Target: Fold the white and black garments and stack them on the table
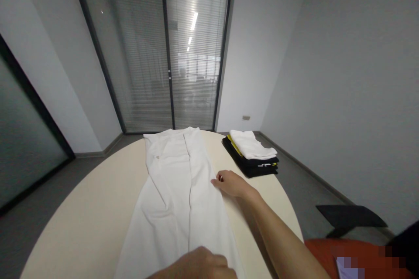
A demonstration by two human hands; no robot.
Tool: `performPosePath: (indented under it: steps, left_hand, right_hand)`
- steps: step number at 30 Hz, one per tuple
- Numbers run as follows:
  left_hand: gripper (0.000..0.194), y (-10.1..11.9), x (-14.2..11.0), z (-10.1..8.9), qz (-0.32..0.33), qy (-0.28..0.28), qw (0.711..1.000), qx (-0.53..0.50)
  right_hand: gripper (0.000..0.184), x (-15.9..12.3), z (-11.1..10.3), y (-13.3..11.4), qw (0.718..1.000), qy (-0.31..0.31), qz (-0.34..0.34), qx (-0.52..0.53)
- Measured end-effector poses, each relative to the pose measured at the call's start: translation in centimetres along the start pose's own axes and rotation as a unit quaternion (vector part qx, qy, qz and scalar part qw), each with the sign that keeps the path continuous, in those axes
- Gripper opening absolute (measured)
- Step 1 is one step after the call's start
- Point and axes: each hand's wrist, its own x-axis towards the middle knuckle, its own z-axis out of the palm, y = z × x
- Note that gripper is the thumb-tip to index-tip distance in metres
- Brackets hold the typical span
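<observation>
A white garment (pixel 173 192) lies lengthwise on the round table, folded in at both sides, with a seam-like edge running down it and a few creases at its left. My right hand (pixel 231 183) is at the garment's right edge, its fingers curled and its thumb side touching the cloth. At the bottom of the view, my left hand (pixel 201 263) is closed over the near part of the garment; its fingertips are hidden and the lower hand is cut off by the frame.
Behind my right hand, a stack of folded clothes (pixel 252 159), white on top of yellow and black, sits near the right rim of the pale table (pixel 88 205). A red chair (pixel 327 253) with a black armrest stands at the lower right. A glass partition with blinds rises beyond.
</observation>
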Motion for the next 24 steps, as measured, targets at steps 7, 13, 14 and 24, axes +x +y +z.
performPosePath:
  steps: [7, 13, 14, 24]
  left_hand:
    - [0.016, -1.3, -1.7, -8.2, -0.203, -0.008, 0.979, -0.021]
    - [0.057, -6.4, -4.9, -8.0, -0.415, -0.007, 0.909, 0.037]
    - [0.068, -6.9, -5.4, -7.5, -0.439, -0.02, 0.898, 0.03]
    - [0.08, -4.6, -5.2, -10.4, -0.439, -0.131, 0.887, -0.06]
  right_hand:
    - [0.024, -0.1, -0.3, -0.8, 0.997, 0.043, 0.023, -0.051]
    - [0.044, 0.0, 2.0, -2.8, 0.98, 0.069, -0.183, -0.03]
    - [0.053, -0.1, 2.5, -2.9, 0.978, 0.046, -0.2, -0.03]
    - [0.057, -1.5, 1.2, -4.1, 0.984, -0.008, -0.164, -0.073]
